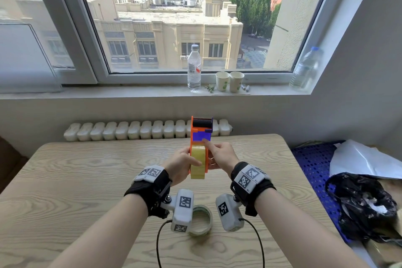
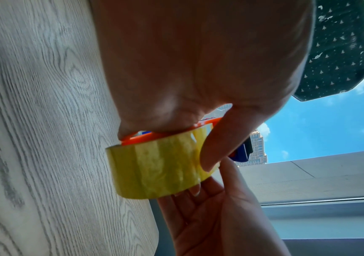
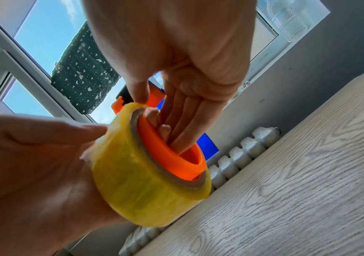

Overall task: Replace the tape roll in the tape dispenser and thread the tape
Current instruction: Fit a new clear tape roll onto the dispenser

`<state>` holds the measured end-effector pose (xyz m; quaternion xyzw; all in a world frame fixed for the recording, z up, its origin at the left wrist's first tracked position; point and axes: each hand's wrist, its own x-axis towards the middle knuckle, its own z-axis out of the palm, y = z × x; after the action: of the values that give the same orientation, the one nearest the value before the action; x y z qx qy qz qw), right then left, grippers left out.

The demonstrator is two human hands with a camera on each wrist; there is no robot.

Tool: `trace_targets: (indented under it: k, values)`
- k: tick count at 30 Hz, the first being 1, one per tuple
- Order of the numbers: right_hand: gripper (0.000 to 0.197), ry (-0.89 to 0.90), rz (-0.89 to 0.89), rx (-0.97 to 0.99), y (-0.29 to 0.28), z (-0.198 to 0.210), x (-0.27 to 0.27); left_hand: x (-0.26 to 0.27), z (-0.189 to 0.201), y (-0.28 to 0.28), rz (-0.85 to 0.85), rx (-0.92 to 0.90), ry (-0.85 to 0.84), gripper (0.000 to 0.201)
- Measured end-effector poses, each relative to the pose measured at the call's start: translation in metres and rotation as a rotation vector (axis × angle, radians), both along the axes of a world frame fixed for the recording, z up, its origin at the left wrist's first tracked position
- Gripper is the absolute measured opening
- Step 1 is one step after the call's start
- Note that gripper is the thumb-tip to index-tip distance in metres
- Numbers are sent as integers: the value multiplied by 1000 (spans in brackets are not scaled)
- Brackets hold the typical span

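I hold an orange and blue tape dispenser upright above the wooden table. A yellow tape roll sits on its orange hub. My left hand grips the roll from the left, with the thumb lying across the roll's outer face. My right hand holds the dispenser from the right. Its fingers reach into the hub's hollow, and one digit lies up against the blue plate. A black roller tops the dispenser. No free tape end shows.
A thin, nearly used-up tape roll lies flat on the table near me, between the wrist cameras. Behind the table stand a radiator and a sill with a water bottle and two paper cups. A black bag sits at the right.
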<state>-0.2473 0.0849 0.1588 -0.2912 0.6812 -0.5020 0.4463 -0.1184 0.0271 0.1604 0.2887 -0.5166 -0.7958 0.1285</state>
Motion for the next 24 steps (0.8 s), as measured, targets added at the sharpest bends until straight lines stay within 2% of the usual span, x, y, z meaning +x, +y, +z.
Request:
trace_targets:
  k: [11, 16, 20, 24]
  values:
    - [24, -55, 116, -45, 4, 4, 5, 5, -3, -8, 37, -37, -13, 26]
    - [32, -48, 82, -34, 2, 4, 7, 4, -5, -9, 58, -35, -24, 34]
    - [48, -15, -7, -18, -2, 0, 7, 7, -3, -9, -30, -48, 8, 42]
    - [46, 12, -30, -6, -6, -4, 6, 8, -6, -10, -47, -96, -22, 43]
